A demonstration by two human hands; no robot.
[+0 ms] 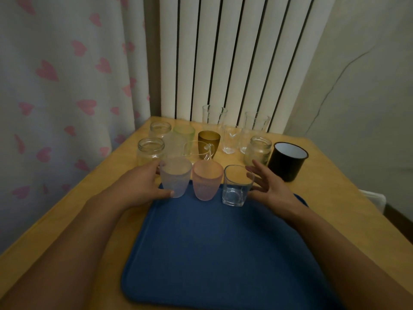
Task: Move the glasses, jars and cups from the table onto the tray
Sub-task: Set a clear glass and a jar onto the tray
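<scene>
Judging by what stands where, we are only a little way in: three vessels sit at the far edge of the blue tray (201, 242), and everything else waits on the wooden table (335, 186) beyond our fingertips.

Our left hand (143, 186) is wrapped around the frosted bluish cup (175, 177), thumb in front and fingers behind, its base on the tray. Just to the right of that hand stands the frosted pink cup (207, 181), matte and tapered. Our right hand (268, 189) is spread wide with nothing in it, fingers just beside the clear squarish glass (237, 186), thick-bottomed and smooth; whether they touch it we cannot tell.

Past both hands remain two glass jars (150, 151) on the left, a labelled jar (259, 151) and a glossy black mug (288, 161) beyond the right hand, an amber cup (209, 142), a clear pitcher-like piece, frosted cups and tall clear glasses.
</scene>
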